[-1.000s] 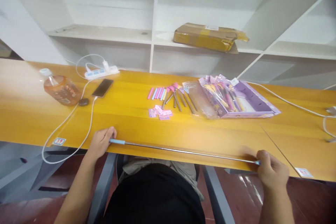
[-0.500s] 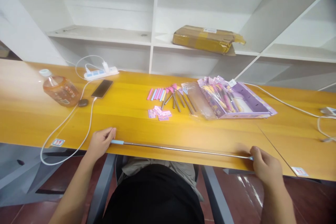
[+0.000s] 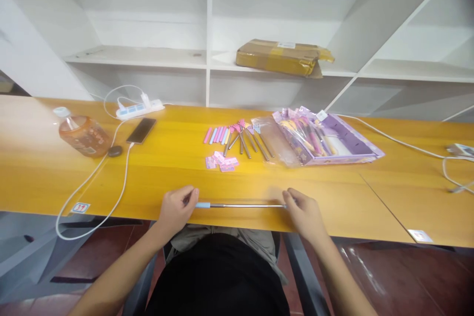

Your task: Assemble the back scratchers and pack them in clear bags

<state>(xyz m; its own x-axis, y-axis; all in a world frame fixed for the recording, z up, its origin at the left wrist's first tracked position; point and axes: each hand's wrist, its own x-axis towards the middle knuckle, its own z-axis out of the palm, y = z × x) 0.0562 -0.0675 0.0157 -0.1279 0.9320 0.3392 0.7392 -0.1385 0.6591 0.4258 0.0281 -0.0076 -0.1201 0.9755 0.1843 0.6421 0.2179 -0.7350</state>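
My left hand (image 3: 179, 209) is closed around the light blue handle of a telescopic back scratcher (image 3: 246, 206). At the other end of its thin metal rod, my right hand (image 3: 304, 213) grips the tip, whose head is hidden by the fingers. The rod runs level along the table's front edge. Beyond it lie several other back scratchers (image 3: 263, 147) with metal rods and pink, yellow or blue claw-shaped heads. A row of loose coloured handles (image 3: 216, 135) is beside them, and small pink printed cards (image 3: 222, 161) lie in front.
On the right stands an open purple box (image 3: 344, 160) holding bagged items, with a clear plastic bag at its left. A drink bottle (image 3: 83, 134), a phone (image 3: 141, 131), a power strip (image 3: 140, 109) and a looping white cable are on the left. A taped carton (image 3: 277, 58) sits on the shelf.
My two hands have come closer together, the left moving rightward and the right moving leftward. Between them the telescopic rod is now much shorter. The view has shifted slightly.
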